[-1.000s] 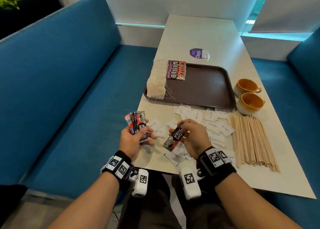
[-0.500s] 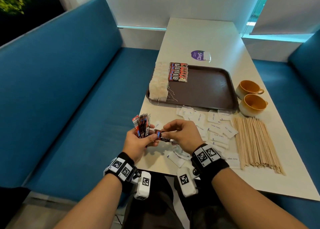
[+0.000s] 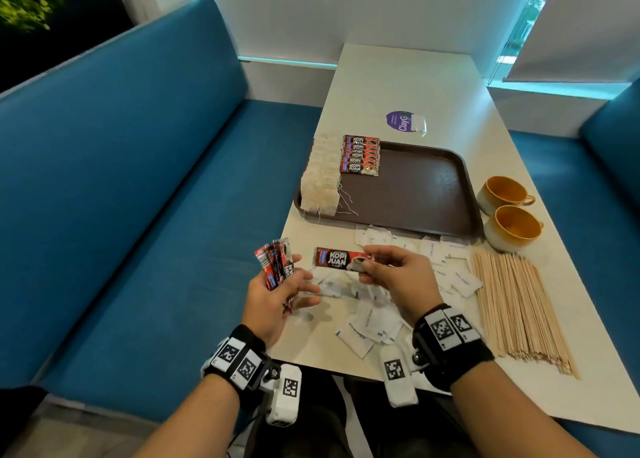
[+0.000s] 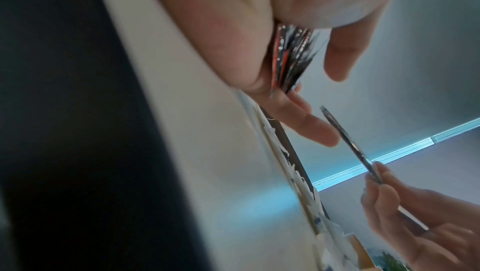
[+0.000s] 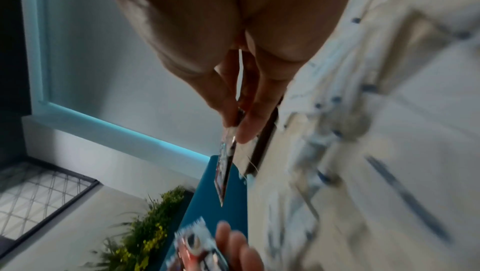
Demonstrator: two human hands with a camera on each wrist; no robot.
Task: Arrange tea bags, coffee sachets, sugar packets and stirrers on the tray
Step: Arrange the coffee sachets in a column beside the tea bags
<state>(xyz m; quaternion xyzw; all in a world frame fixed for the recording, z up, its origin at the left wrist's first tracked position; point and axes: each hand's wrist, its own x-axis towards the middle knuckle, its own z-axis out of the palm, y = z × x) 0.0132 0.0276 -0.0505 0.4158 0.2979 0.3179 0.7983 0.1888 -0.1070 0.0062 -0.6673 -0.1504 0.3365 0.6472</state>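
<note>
My left hand (image 3: pixel 277 288) grips a fanned bundle of red coffee sachets (image 3: pixel 275 265) (image 4: pixel 293 57) at the table's near left edge. My right hand (image 3: pixel 391 274) pinches a single coffee sachet (image 3: pixel 337 258) (image 5: pixel 226 164) by its right end, held flat above the table, label up, just right of the bundle. The brown tray (image 3: pixel 415 187) lies beyond, with a row of tea bags (image 3: pixel 320 180) along its left side and a short row of coffee sachets (image 3: pixel 360 154) beside them. White sugar packets (image 3: pixel 363 326) lie scattered under and around my hands. Wooden stirrers (image 3: pixel 516 305) lie in a pile at the right.
Two orange cups (image 3: pixel 509 211) stand right of the tray. A purple round sticker (image 3: pixel 403 121) is on the table behind the tray. Blue bench seats (image 3: pixel 138 215) flank the white table (image 3: pixel 398 76) on both sides.
My right hand drew one sachet away from the bundle in my left hand, moved right and turned it flat with its label up. The left hand kept the bundle.
</note>
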